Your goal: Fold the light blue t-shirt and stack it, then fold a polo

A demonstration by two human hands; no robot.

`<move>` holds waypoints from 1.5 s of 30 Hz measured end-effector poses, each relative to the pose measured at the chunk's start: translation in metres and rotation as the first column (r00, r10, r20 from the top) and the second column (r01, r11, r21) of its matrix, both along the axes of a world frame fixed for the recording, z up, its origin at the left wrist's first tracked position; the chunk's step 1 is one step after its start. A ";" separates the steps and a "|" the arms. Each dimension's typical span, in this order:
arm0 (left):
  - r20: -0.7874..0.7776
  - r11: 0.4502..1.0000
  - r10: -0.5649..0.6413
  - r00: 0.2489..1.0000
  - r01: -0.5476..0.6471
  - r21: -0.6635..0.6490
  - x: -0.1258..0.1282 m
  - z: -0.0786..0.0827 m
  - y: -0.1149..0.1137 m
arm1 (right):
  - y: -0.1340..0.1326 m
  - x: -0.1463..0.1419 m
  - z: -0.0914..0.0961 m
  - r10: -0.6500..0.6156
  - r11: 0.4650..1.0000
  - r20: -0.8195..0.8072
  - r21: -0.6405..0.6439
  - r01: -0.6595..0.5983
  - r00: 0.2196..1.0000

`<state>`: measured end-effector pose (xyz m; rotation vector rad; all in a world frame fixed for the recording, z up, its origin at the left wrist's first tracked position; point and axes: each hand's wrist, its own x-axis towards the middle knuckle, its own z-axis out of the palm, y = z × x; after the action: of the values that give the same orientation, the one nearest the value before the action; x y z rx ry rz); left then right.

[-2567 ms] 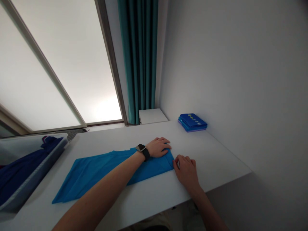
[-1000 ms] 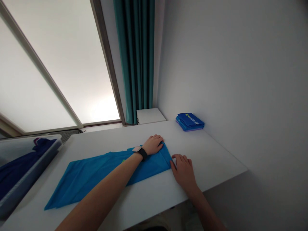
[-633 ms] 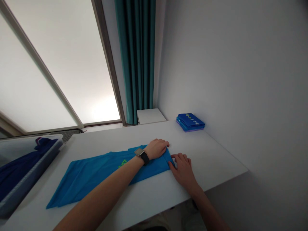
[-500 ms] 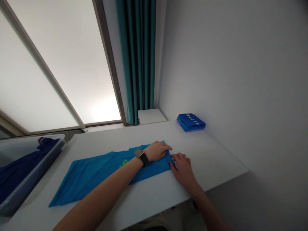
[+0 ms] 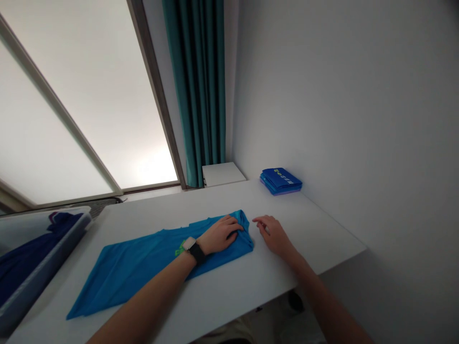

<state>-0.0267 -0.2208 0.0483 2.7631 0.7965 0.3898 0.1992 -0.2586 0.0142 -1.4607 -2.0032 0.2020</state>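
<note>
Folded into a strip between the desk's [image 5: 315, 234] near and far edges, the blue cloth [image 5: 132, 260] isn't yet compact like the far-right-corner stack [image 5: 281, 180]. The left hand [image 5: 218, 236] lies loosely spread on it; the right hand [image 5: 274, 235], half-curled, holds nothing.

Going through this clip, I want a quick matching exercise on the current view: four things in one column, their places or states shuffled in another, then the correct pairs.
Things:
1. left hand
2. right hand
3. folded stack
4. dark blue garment

Places and states:
A. on the table, near the wall
B. inside the bin at the picture's left edge
C. resting on the light blue cloth
D. fingers toward the light blue cloth, but apart from it

Right pairs: 1-C, 2-D, 3-A, 4-B
</note>
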 end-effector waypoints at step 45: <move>0.085 0.998 0.058 0.995 -0.057 -0.016 -0.001 -0.008 -0.005 | 0.035 -0.014 -0.019 -0.019 0.994 0.232 -0.100 0.044 0.973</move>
<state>-0.0273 -0.2260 0.0403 2.6960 0.8554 0.5076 0.1850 -0.2240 -0.0051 -1.6457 -2.1802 0.1303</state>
